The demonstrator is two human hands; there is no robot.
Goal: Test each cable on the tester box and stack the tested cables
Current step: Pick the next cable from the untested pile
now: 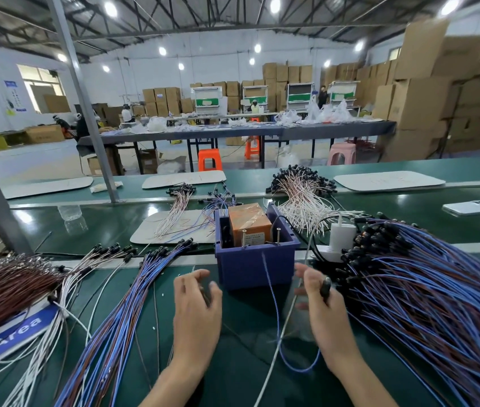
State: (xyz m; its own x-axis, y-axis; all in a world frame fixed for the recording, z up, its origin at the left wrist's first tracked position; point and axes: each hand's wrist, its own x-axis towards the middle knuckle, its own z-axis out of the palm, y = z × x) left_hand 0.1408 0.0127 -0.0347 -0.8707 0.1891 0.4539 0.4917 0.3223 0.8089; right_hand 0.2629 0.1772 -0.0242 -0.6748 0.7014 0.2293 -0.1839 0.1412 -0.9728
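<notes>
Head view: on the green bench, at the far left, lies one brown wire bundle beside one blue sign that reads "Area". Next come one fan of white cables and one stack of blue-and-brown cables, their black plugs pointing away from the person.

The left hand hovers palm down just left of the tester box. Its fingers are loosely curved and slightly apart, with the tips near the box's front left corner. The forearm comes in from the bottom edge.

The box, one purple tub, stands at the centre between the two hands. It holds one orange block, and two metal pins stand upright at its front rim. One blue cable runs down from the box front, loops near the bottom, and rises toward the right wrist.

The right hand is just right of the box, thumb side up. Its thumb and curled fingers pinch one black plug; motion blur hides the finer grip.

Behind it sits one white charger. Further right, one large pile of blue-and-brown cables fans out to the frame edge. One white phone lies beyond the pile. Four pale mats lie across the bench.
</notes>
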